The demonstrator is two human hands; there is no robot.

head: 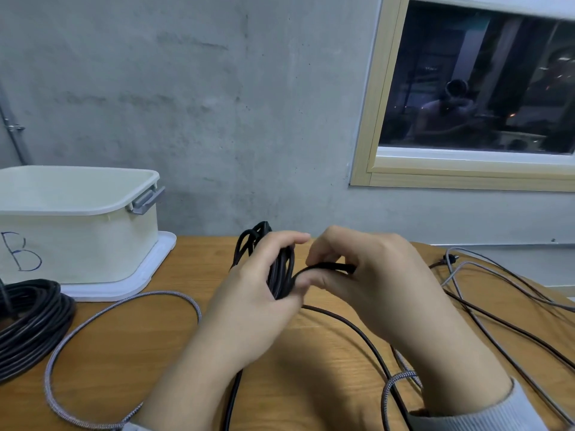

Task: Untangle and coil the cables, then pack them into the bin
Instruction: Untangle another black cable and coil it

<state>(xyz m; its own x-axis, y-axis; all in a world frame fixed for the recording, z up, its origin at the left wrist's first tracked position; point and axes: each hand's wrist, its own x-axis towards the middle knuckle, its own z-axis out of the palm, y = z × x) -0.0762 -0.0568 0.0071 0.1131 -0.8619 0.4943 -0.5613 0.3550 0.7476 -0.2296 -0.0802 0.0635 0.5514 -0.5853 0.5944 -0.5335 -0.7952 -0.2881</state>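
Wooden table (130, 346) carrying the whole job at a middle stage, judged from how things lie. Cream plastic bin (77, 241), marked with a blue letter B, stands on its white lid (149, 272) at the table's left rear; no cable shows inside it from this angle, so packing appears not yet begun. Large black coil (28, 325) lies finished at the left edge, just in front of the bin. Grey braided cable (93, 321) sprawls loose across the front of the table, and more grey and dark cables (497, 309) cross one another at the right, all uncoiled. Small black cable bundle (280, 269) is in progress at centre: left hand (258, 293) curls round its loops, right hand (373, 275) pinches the free strand beside them, feeding another turn.
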